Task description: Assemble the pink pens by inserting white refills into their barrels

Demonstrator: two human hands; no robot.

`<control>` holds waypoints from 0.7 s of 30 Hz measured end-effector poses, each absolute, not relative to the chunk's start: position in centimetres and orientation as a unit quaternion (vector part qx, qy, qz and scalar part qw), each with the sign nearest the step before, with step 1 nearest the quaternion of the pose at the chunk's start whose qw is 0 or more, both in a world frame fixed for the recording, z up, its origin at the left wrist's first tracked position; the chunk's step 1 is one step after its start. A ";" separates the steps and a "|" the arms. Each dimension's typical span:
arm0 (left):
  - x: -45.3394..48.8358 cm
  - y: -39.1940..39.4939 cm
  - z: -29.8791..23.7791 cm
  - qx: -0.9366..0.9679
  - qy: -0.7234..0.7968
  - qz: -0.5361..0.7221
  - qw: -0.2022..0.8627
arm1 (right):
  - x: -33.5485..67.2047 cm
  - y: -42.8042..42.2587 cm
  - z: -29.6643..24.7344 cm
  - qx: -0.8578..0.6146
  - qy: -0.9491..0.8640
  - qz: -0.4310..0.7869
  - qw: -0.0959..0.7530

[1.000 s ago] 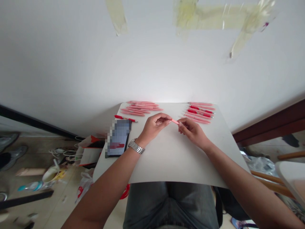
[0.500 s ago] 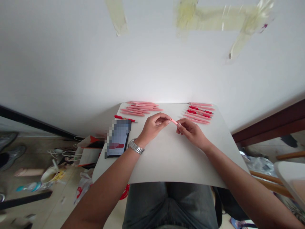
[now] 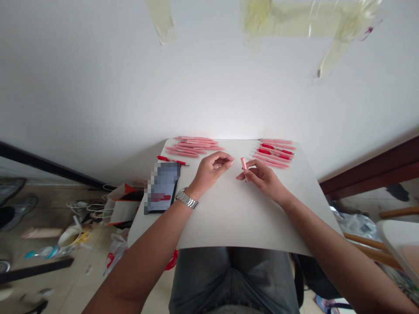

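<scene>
My right hand (image 3: 261, 178) pinches a pink pen (image 3: 244, 163) between thumb and fingers, its upper end standing up above the fingertips. The pen looks short from this angle, and its lower part is mostly covered by the fingers. Just left of it, apart from the pen, is my left hand (image 3: 214, 169), with thumb and fingertips pressed together; whatever they may pinch is too small to make out. Behind my left hand lies a pile of pink pens (image 3: 193, 146). A row of pink and red pens (image 3: 273, 152) lies beyond my right hand.
On the white table (image 3: 229, 218), a dark phone (image 3: 162, 187) lies at the left, with a red pen (image 3: 172, 161) just behind it. The wall (image 3: 209, 87) meets the table's back edge. Bags, a bottle (image 3: 46, 252) and cables are on the floor at left.
The pen has come away from my left fingertips and swung from slanting between both hands to nearly upright in my right hand. My left hand has barely moved.
</scene>
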State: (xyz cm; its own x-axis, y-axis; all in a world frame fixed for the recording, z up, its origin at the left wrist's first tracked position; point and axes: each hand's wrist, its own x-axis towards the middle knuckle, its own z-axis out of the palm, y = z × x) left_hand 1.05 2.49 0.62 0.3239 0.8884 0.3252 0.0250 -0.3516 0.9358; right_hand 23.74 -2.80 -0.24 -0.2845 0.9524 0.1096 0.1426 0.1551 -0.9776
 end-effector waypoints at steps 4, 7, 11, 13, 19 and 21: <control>0.9 2.8 0.2 0.674 0.346 0.475 0.447 | 23.7 -2.6 0.1 -0.434 -0.620 0.485 0.438; 1.0 2.8 0.2 0.676 0.353 0.473 0.441 | 23.9 -2.1 -0.4 -0.446 -0.621 0.455 0.457; 1.1 2.6 0.5 0.678 0.359 0.473 0.434 | 24.4 -1.4 -1.5 -0.474 -0.616 0.417 0.471; 1.1 2.6 0.5 0.683 0.361 0.471 0.426 | 24.5 -1.2 -1.8 -0.482 -0.622 0.403 0.468; 0.7 2.8 0.3 0.731 0.374 0.455 0.344 | 24.7 -1.3 -1.6 -0.528 -0.681 0.302 0.408; 0.5 2.8 0.2 0.760 0.378 0.442 0.289 | 24.8 -1.4 -1.5 -0.543 -0.691 0.266 0.396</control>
